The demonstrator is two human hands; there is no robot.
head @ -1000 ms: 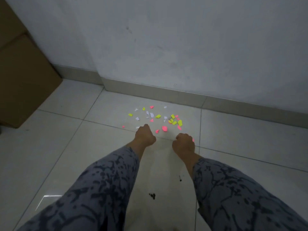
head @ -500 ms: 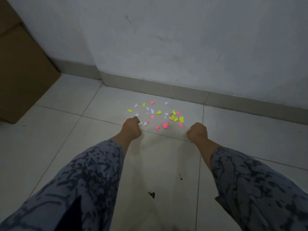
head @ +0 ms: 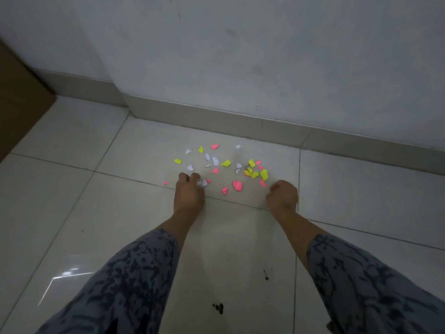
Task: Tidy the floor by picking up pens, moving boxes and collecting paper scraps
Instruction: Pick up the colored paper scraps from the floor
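Several small pink, yellow and white paper scraps [head: 237, 184] lie scattered on the pale floor tiles in front of the wall. My left hand [head: 189, 195] rests at the near left edge of the scatter, its fingertips pinched on a white paper scrap [head: 202, 183]. At the near right edge my right hand [head: 283, 196] is curled into a fist just beside a pink scrap [head: 263, 183]; whatever is inside the fist is hidden. No pens are visible.
A brown cardboard box [head: 19, 104] stands against the wall at the far left. The skirting board [head: 216, 121] runs just behind the scraps. A dark smudge [head: 218, 307] and a small dark speck [head: 265, 275] mark the tiles between my arms.
The view has moved closer to the scraps. My hands have spread apart and reached forward; the left fingers have closed onto white scraps and the right fist has shifted right.
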